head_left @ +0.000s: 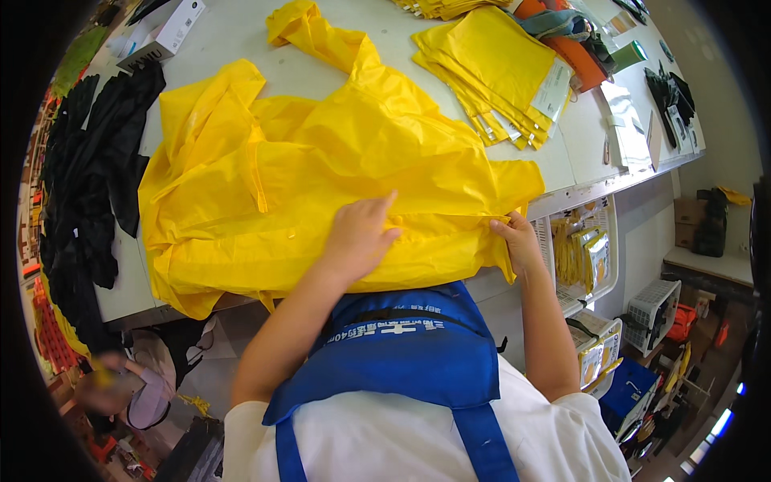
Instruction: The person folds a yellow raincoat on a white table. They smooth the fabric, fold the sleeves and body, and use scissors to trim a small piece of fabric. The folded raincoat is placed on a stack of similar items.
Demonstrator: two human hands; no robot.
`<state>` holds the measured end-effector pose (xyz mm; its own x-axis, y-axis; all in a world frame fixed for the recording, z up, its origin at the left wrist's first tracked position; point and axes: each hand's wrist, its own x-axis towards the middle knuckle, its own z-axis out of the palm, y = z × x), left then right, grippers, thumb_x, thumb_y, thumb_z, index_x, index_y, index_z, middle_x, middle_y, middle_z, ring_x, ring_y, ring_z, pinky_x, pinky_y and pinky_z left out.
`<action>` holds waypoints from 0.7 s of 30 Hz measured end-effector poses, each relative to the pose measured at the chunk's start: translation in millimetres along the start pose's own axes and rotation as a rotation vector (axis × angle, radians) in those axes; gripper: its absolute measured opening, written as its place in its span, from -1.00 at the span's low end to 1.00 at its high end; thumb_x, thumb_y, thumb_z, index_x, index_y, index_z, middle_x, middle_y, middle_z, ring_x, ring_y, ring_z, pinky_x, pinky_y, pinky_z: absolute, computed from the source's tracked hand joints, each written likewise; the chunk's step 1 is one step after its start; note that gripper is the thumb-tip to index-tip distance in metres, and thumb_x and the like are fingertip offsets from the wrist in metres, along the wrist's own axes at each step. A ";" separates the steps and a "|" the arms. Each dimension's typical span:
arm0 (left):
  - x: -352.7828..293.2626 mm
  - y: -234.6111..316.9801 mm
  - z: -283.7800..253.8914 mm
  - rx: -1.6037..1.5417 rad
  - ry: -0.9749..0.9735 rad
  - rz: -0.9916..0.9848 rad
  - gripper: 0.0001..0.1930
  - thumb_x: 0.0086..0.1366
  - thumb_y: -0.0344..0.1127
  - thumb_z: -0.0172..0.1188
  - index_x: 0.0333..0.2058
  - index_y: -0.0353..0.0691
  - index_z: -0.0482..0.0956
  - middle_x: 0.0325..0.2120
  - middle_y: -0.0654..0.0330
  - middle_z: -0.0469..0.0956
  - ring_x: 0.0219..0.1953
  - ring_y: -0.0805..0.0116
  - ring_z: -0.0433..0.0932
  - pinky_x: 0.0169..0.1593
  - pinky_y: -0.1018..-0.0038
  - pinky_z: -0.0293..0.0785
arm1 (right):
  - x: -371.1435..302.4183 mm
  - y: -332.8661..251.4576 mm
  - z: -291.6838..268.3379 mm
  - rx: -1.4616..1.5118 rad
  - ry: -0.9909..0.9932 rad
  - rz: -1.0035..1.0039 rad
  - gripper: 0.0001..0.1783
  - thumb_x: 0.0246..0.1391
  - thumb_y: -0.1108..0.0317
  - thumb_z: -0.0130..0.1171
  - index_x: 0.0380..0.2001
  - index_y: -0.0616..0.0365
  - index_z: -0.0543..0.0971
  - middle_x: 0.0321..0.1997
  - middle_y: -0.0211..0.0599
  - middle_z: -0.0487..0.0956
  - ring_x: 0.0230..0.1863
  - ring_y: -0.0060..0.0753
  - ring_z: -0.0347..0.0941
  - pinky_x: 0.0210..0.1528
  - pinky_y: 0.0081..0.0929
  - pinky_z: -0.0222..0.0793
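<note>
Head view: yellow raincoat (pixel 321 169) lies spread by the table's (pixel 241 32) near edge.
Left hand (pixel 357 237): flat and open, pressing it still.
Right hand (pixel 518 241): pinches its right edge, pulling it smooth.

Bright, even light from overhead; colours saturated. Crumpled yellow thin plastic garment (pixel 321 177) vivid, soft sheen on creases, no harsh glare. White table (pixel 241 36) near washed out at top. Faint soft shadows under garment folds and below table edge. Strong fisheye: table edge bows, black vignette fills corners and left rim. Centre sharp; lower-left floor area blurred; shelving at right rim dim, smeared, compressed.
</note>
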<state>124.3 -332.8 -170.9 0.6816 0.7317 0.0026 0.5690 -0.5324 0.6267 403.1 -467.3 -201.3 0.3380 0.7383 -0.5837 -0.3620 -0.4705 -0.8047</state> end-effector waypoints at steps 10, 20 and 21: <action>7.7 -1.5 22.7 -0.259 -0.227 -0.071 -0.85 0.14 -0.34 0.20 -0.34 -0.23 0.65 -0.36 0.09 0.57 -0.28 0.10 0.53 -0.21 0.33 0.44 | 14.1 15.3 -18.1 0.075 0.082 -0.098 -0.70 0.03 0.35 0.30 -0.17 0.26 0.58 -0.16 -0.36 0.61 -0.14 -0.52 0.48 0.03 -0.54 0.33; 8.7 -30.2 61.6 -0.192 -0.290 -0.139 -0.87 0.10 -0.34 0.22 -0.39 -0.24 0.64 -0.41 0.04 0.58 -0.30 0.06 0.54 -0.21 0.29 0.46 | 15.2 9.7 -17.2 0.092 0.005 -0.010 -0.70 0.13 0.40 0.17 -0.08 0.31 0.52 -0.06 -0.33 0.56 -0.04 -0.48 0.44 0.06 -0.50 0.31; 10.2 -28.8 63.2 -0.204 -0.305 -0.176 -0.88 0.09 -0.35 0.22 -0.40 -0.24 0.63 -0.41 0.04 0.58 -0.30 0.06 0.54 -0.20 0.29 0.46 | 15.2 10.4 -18.0 0.044 0.024 -0.003 -0.70 0.14 0.41 0.15 -0.08 0.32 0.52 -0.05 -0.34 0.56 -0.04 -0.48 0.44 0.06 -0.50 0.31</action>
<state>144.0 -336.9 -238.2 0.7050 0.6275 -0.3305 0.6069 -0.2926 0.7390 420.1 -469.7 -220.6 0.3596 0.7273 -0.5845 -0.3989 -0.4465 -0.8010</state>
